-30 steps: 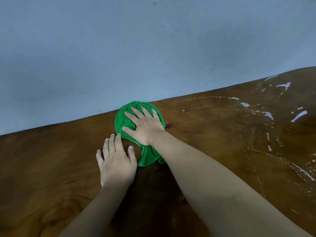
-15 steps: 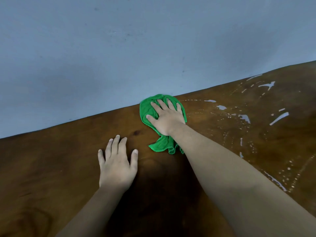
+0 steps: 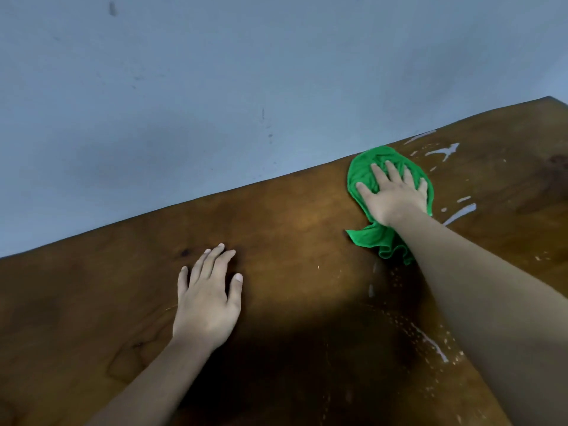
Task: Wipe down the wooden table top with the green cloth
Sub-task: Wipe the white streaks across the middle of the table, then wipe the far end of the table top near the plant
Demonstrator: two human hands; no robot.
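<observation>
A green cloth (image 3: 362,172) lies bunched on the brown wooden table top (image 3: 292,235), close to its far edge on the right. My right hand (image 3: 392,195) presses flat on the cloth with fingers spread and straight; a ruffled tail of the cloth sticks out under my wrist. My left hand (image 3: 209,299) rests flat on the bare wood, fingers straight, well to the left of the cloth and nearer to me.
White wet streaks (image 3: 445,152) and droplets mark the wood right of the cloth, and more streaks (image 3: 430,342) lie under my right forearm. A pale blue wall (image 3: 215,87) runs along the table's far edge.
My right hand has slid the cloth rightward along the far edge, away from my left hand and into the wet streaks. My left hand stays flat on the wood.
</observation>
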